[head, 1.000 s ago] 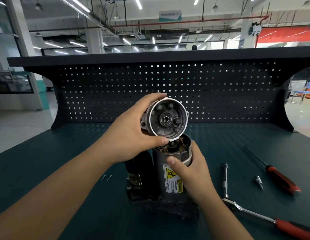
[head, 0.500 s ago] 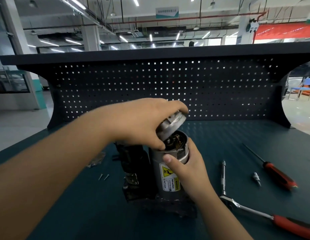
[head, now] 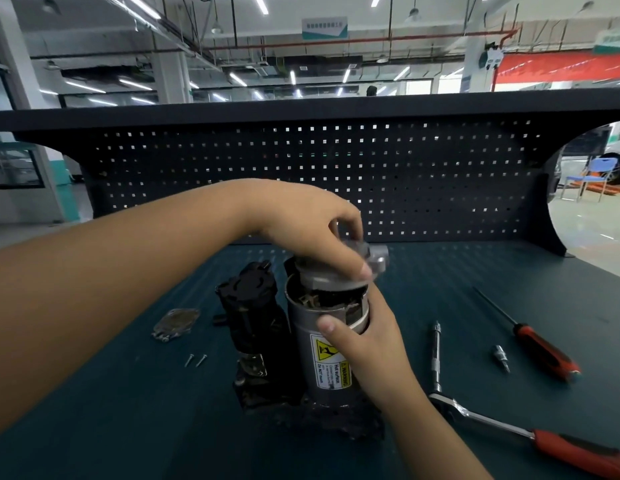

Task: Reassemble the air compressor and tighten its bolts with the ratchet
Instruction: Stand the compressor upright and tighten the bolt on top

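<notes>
The air compressor (head: 303, 344) stands upright at the centre of the workbench, a grey motor cylinder with a yellow warning label beside a black cylinder block. My left hand (head: 312, 225) grips the round grey end cap (head: 339, 275) from above, holding it slightly tilted on the cylinder's open top; a gap still shows the windings inside. My right hand (head: 364, 344) wraps around the cylinder body just below the rim. The ratchet (head: 502, 427) with a red handle lies on the bench to the right, untouched.
A long extension bar (head: 436, 355), a small socket bit (head: 501, 356) and a red-handled screwdriver (head: 540, 346) lie to the right. A flat metal plate (head: 175, 323) and two small screws (head: 195, 360) lie to the left. A black pegboard (head: 336, 178) backs the bench.
My left hand turned the end cap from facing me to face down and lowered it onto the cylinder's open top. My right hand stayed on the cylinder.
</notes>
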`<move>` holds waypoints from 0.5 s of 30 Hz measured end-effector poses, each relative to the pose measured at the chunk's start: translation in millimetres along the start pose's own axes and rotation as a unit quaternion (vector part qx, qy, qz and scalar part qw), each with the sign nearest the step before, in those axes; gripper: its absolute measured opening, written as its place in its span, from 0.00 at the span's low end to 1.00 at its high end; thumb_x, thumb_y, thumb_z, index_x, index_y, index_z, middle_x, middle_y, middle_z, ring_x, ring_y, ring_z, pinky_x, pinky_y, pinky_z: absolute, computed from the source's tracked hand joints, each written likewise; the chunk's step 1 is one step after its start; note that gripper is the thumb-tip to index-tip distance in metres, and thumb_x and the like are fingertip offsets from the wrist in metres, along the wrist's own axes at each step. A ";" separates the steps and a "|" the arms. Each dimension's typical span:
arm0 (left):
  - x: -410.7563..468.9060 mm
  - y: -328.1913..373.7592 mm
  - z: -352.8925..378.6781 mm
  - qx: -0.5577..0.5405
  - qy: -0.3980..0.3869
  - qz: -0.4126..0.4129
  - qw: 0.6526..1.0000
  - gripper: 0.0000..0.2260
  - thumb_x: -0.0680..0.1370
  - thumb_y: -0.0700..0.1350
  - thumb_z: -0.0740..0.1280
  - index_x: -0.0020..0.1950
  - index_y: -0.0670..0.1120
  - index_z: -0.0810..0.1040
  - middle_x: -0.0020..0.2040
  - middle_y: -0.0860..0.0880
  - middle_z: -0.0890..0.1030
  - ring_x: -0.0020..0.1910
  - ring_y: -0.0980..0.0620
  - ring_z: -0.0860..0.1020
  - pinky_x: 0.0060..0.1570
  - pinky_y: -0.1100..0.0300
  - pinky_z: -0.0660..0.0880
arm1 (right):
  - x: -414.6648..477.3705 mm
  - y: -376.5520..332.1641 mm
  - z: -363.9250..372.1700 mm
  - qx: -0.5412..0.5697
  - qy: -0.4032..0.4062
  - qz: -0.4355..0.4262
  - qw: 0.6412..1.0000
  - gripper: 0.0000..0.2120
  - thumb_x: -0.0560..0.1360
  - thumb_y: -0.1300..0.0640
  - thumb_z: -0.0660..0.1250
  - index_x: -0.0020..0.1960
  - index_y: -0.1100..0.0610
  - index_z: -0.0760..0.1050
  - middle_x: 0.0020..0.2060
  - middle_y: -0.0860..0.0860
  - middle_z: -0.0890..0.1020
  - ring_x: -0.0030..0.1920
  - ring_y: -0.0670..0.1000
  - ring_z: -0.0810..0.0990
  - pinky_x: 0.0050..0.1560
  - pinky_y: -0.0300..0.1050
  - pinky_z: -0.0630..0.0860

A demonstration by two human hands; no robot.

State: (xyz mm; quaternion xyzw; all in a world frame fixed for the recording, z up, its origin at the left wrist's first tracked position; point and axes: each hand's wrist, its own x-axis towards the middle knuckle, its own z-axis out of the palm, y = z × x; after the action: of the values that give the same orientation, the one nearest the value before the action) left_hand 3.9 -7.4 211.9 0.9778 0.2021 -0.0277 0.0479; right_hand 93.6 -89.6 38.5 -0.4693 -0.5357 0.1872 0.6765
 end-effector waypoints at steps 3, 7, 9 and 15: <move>-1.4 5.9 -1.0 0.053 0.049 -0.099 0.992 0.26 0.65 0.71 0.63 0.50 0.52 0.75 0.43 0.55 0.79 0.41 0.57 0.77 0.37 0.60 0.72 | 0.9 1.3 0.8 -0.007 0.000 -0.003 1.000 0.30 0.60 0.37 0.71 0.59 0.47 0.73 0.50 0.36 0.82 0.51 0.36 0.80 0.44 0.25 0.72; 3.8 20.8 -3.8 0.115 0.057 -0.177 0.976 0.28 0.67 0.72 0.60 0.38 0.46 0.76 0.36 0.48 0.78 0.37 0.48 0.79 0.34 0.58 0.72 | 2.2 -0.2 2.0 -0.013 0.001 -0.002 1.000 0.27 0.60 0.37 0.71 0.57 0.43 0.72 0.49 0.32 0.81 0.50 0.33 0.79 0.43 0.23 0.71; 5.6 27.1 -2.1 0.111 0.021 -0.207 0.972 0.27 0.69 0.70 0.60 0.35 0.45 0.75 0.34 0.46 0.79 0.32 0.46 0.80 0.36 0.58 0.76 | 2.1 -0.1 2.7 -0.010 0.001 0.000 1.000 0.27 0.60 0.37 0.71 0.57 0.43 0.72 0.49 0.33 0.81 0.50 0.34 0.79 0.43 0.24 0.71; 11.4 39.2 13.0 0.112 -0.007 -0.236 0.965 0.26 0.74 0.66 0.56 0.33 0.44 0.73 0.29 0.48 0.77 0.15 0.53 0.74 0.32 0.60 0.73 | 0.7 0.7 2.3 -0.003 0.008 -0.003 1.000 0.27 0.60 0.38 0.70 0.56 0.45 0.73 0.49 0.36 0.82 0.50 0.36 0.80 0.44 0.25 0.72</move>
State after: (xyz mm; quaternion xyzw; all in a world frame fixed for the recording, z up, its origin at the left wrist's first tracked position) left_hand 29.5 -40.1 201.3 0.9014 0.4222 -0.0673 -0.0683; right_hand 91.9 -87.7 38.2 -0.4717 -0.5324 0.1801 0.6794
